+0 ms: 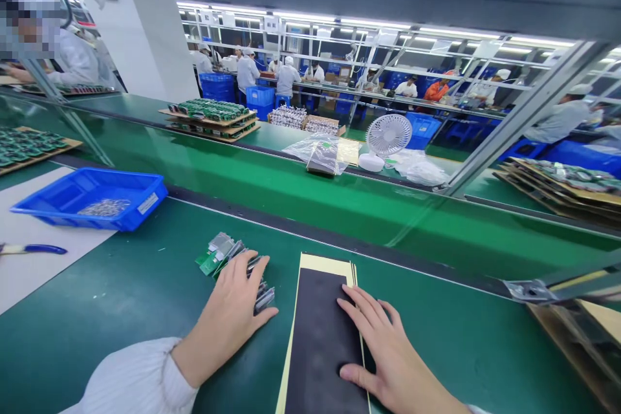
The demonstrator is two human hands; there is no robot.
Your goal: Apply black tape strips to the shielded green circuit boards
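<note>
On the green workbench point(121, 297), near its front edge, the left hand point(233, 314) lies palm-down over a small heap of circuit boards with metal parts point(228, 255). Its fingers are spread and flat, pressing on the heap rather than closed around anything. The hand covers most of the heap, so only the far boards and a few metal ends at the fingertips show.

Just to the right, the right hand point(388, 356) rests open on the right edge of a dark sheet on yellowish backing point(317, 336), fingers stretched across the dark surface, thumb pointing along it. It grips nothing. The sheet's near end runs out of the bottom of the frame, as do both forearms.

Toward the left edge of the bench, a blue plastic tray point(92, 197) holds small silvery parts too fine to make out. A blue-handled tool point(32, 249) lies on a pale mat, cut off by the frame's left side. Beyond the conveyor belt point(310, 200) stand a white desk fan point(385, 139) and a clear bag point(320, 155) whose contents are unclear.
</note>
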